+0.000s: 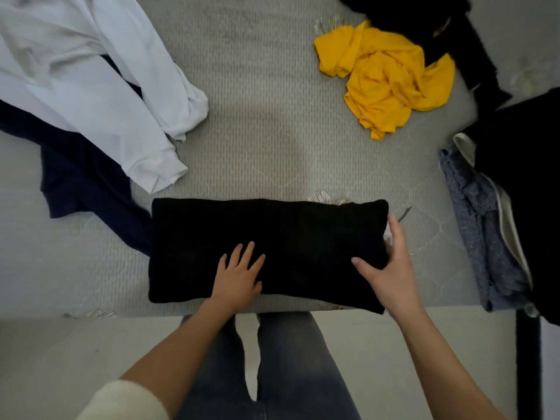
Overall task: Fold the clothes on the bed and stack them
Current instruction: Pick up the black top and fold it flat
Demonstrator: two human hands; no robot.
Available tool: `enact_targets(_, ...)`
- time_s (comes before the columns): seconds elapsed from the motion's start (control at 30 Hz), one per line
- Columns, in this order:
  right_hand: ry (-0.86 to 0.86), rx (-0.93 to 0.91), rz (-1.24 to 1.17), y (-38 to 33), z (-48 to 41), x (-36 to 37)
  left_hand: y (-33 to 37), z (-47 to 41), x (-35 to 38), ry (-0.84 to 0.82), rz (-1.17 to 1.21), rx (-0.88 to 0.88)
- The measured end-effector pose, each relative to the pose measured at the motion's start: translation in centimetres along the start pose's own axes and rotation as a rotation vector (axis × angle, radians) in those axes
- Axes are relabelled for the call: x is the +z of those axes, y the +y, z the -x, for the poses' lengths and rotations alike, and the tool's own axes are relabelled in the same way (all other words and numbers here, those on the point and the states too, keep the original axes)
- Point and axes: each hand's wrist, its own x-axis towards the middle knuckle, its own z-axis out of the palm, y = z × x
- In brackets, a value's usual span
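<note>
**Two hands on a half-folded black garment**

At the left, a white top (pixel 91 80) and a navy garment (pixel 81 177) lie loose on the bed (pixel 257 101), not yet folded. The black garment (pixel 288 234) lies as a long band at the near edge. The left hand (pixel 239 274) presses flat on its middle, fingers spread, likely pinning it. The right hand (pixel 391 268) grips the right end, thumb on top, probably to fold it over. A yellow top (pixel 385 74) lies crumpled farther back.

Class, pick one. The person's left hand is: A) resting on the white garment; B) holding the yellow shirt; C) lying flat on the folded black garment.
C: the left hand lies flat, fingers spread, on the black garment, whose right end the right hand grips.
</note>
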Motion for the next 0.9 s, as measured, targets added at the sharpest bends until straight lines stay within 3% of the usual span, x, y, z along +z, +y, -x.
enact_targets(0.07,0.006,-0.075,0.046,-2.9,2.2,2.6,-0.7,0.0,-1.5,-0.058,0.275,-0.008)
enact_targets(0.17,0.004,-0.208,0.122,-6.4,4.6,8.3,-3.2,1.6,-4.6,-0.068,1.240,-0.179)
enact_targets(0.23,-0.074,-0.294,0.217,-7.9,5.7,13.1,-6.3,3.5,-6.2,-0.061,1.699,-0.278)
enact_targets(0.37,-0.486,-0.389,0.419,-9.2,7.7,22.3,-13.2,6.9,-6.7,0.024,2.017,-0.280)
enact_targets(0.47,-0.620,-0.407,0.492,-6.6,8.5,25.5,-16.6,7.7,-5.7,0.059,1.969,-0.279)
enact_targets(0.53,-0.500,-0.386,0.494,-4.1,8.3,25.1,-17.3,7.3,-5.0,0.082,1.746,-0.310)
enact_targets(0.63,-0.288,-0.241,0.561,-0.5,7.5,23.1,-16.7,6.4,-4.6,0.277,1.407,-0.371)
enact_targets(0.73,-0.136,-0.285,0.775,1.9,6.3,21.6,-15.8,5.8,-5.3,0.474,1.335,-0.311)
enact_targets(0.8,-0.156,-0.360,0.948,3.1,5.2,21.1,-15.8,5.4,-5.6,0.532,1.312,-0.327)
enact_targets(0.83,-0.180,-0.379,1.032,3.6,4.7,21.1,-16.0,5.4,-5.5,0.564,1.230,-0.354)
enact_targets(0.9,-0.244,-0.395,1.124,4.5,3.9,21.8,-16.2,5.9,-5.4,0.722,0.730,-0.295)
